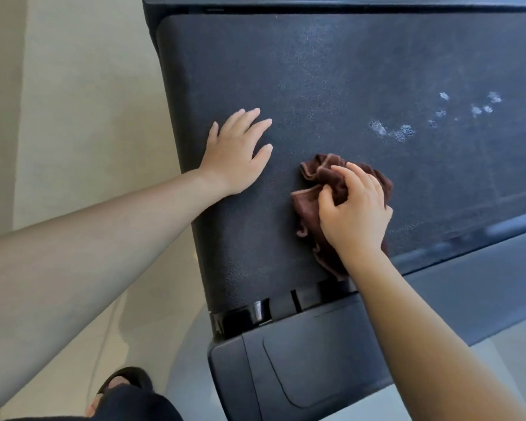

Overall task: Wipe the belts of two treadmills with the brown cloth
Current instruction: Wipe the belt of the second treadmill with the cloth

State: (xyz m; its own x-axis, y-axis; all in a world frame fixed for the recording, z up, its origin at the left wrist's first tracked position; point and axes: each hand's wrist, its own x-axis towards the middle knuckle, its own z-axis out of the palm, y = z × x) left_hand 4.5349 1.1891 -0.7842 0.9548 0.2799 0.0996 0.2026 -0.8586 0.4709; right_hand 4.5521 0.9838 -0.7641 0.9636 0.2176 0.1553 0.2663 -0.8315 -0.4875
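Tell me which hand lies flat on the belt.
The left hand: its fingers lie straight on the treadmill belt, holding nothing, while the right hand grips the bunched brown cloth.

No writing is legible (a pale mark (218, 325) on the treadmill (346, 71) is too blurred).

Brown cloth (322, 183) with paler edging; speckled black belt (346, 71) with whitish smudges (404, 132).

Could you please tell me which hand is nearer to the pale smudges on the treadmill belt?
Right. The right hand, gripping the brown cloth, sits just below-left of the smudges; the left hand lies flat farther left.
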